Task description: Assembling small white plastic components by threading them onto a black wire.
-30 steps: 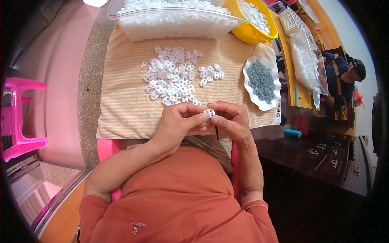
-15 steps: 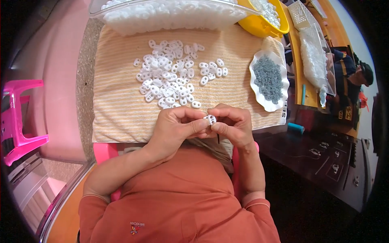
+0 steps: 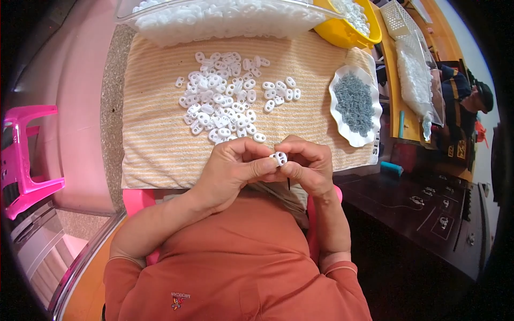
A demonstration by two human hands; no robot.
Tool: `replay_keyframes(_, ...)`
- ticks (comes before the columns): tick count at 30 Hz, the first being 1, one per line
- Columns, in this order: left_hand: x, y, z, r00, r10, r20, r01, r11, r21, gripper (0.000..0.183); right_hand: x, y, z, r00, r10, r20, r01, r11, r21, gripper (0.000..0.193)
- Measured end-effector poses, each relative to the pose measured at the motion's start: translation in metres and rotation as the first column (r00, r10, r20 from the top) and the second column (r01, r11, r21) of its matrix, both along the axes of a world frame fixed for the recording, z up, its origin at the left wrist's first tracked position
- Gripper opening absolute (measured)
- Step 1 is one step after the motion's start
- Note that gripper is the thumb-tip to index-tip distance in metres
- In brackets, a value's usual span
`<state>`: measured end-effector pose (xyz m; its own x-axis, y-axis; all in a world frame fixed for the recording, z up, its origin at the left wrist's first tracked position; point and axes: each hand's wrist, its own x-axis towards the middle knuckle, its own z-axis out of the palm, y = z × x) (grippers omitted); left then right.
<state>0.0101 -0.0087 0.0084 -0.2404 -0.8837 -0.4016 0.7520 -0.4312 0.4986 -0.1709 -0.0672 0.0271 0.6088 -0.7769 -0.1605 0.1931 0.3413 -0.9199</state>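
Observation:
Just past the near edge of the towel, my left hand [image 3: 235,167] and my right hand [image 3: 308,163] meet, both pinching one small white plastic piece with two holes [image 3: 280,157]. It looks like a cord lock, and the fingertips hide part of it. A thin dark tip pokes out below my right fingers. Beyond my hands, a loose heap of like white pieces [image 3: 214,96] lies on the striped towel [image 3: 152,117]. A smaller group of them [image 3: 279,92] sits to the right of the heap. Farther right, a white wavy-rimmed dish [image 3: 357,143] holds many small grey springs [image 3: 353,101].
A clear bin [image 3: 214,24] full of white pieces stands at the far edge. Next to it is a yellow basin [image 3: 342,36] with more. On the right are a dark cabinet [image 3: 407,208], a teal roll [image 3: 391,168] and a seated person [image 3: 463,99]; a pink stool [image 3: 27,160] is at left.
Both hands stay in nearly the same place. The white piece between the fingertips has turned a little, so its two holes face up more plainly.

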Motion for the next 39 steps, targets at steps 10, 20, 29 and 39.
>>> replay_keyframes(10,0.001,0.002,0.001,0.993,-0.033,-0.116,0.027,0.998,-0.048,0.010,0.006,0.004,-0.004,0.999,-0.021,0.049,0.028,0.991,-0.130,0.033)
replay_keyframes(20,-0.001,0.006,0.001,0.992,-0.032,-0.125,0.018,0.993,-0.117,0.012,0.007,0.010,-0.001,1.000,-0.016,0.023,0.019,0.986,-0.164,0.033)
replay_keyframes(29,-0.004,0.010,0.008,0.993,-0.016,-0.119,-0.001,0.989,-0.145,0.011,0.003,0.010,0.000,1.000,-0.007,-0.012,0.003,0.931,-0.364,0.030)
replay_keyframes(39,-0.003,0.006,0.007,0.990,-0.047,-0.134,0.025,0.987,-0.159,0.011,0.003,0.011,-0.003,1.000,0.016,0.005,-0.013,0.938,-0.346,0.028)
